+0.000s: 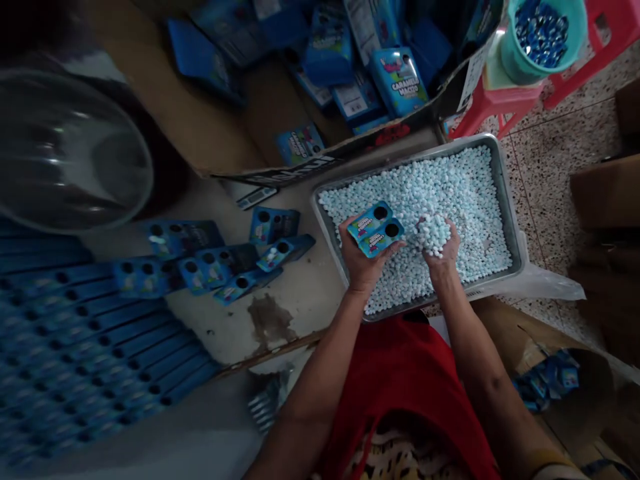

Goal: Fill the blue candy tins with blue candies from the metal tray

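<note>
My left hand [361,261] is closed around two small blue candy boxes [369,231] held side by side, each with a round dark hole on the end facing me. Just to the right, my right hand [444,245] is cupped around a heap of small pale blue and white candies [433,233]. Both hands are over a metal tray [506,200] filled with the same candies. The fingers of my right hand are partly hidden by the heap.
Several blue boxes [273,223] stand left of the tray, near a small digital scale [257,197]. Stacked boxes [90,360] fill the lower left. Behind lies a cardboard carton [270,123] of boxes. A teal bucket [511,57] rests on a red stool [493,107]; a clear bowl [70,153] is at left.
</note>
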A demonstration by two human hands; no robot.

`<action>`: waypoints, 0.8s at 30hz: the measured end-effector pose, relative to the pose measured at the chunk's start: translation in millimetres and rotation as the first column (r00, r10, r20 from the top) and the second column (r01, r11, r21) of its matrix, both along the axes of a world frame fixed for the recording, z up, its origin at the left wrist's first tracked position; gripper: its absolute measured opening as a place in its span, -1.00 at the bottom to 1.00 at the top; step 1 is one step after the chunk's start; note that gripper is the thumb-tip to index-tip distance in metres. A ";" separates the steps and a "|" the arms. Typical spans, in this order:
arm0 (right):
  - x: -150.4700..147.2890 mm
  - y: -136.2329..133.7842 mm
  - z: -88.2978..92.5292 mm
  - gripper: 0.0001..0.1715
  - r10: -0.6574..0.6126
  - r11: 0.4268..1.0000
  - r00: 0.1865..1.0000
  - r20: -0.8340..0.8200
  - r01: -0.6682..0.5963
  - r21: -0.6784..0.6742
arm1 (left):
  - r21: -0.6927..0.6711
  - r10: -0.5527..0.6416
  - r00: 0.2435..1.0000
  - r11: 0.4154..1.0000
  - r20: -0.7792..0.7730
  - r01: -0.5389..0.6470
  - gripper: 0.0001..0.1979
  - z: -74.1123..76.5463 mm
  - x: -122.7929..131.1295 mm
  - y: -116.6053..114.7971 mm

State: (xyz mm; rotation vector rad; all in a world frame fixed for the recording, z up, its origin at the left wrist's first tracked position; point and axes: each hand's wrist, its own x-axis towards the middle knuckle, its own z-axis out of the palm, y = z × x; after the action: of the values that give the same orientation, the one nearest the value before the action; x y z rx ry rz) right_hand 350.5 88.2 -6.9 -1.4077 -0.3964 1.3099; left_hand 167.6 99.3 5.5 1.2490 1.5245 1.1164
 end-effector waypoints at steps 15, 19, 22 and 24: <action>-60.8 23.2 106.8 -0.68 -0.039 0.939 0.965 -0.260 0.124 0.321 | 0.162 -0.245 0.870 0.926 -0.429 0.341 -0.20 -2.6 -51.1 2.2; -63.2 30.7 102.8 -0.54 -0.034 0.912 0.990 -0.137 0.087 0.402 | 0.171 -0.305 0.831 0.890 -0.465 0.422 -0.19 -0.8 -54.4 4.7; -67.9 32.1 102.7 -0.46 -0.038 0.908 0.997 -0.066 0.063 0.415 | 0.205 -0.341 0.825 0.860 -0.450 0.467 -0.19 -0.4 -53.6 4.7; -72.9 31.6 104.9 -0.40 -0.023 0.907 0.999 -0.025 0.032 0.420 | 0.223 -0.318 0.850 0.872 -0.421 0.437 -0.18 -1.5 -52.3 5.8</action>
State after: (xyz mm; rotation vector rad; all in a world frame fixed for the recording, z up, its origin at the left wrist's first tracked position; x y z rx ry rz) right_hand 277.6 119.8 97.9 -1.0316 -0.6047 1.1305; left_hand 115.3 105.1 4.0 1.9815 1.2995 0.9045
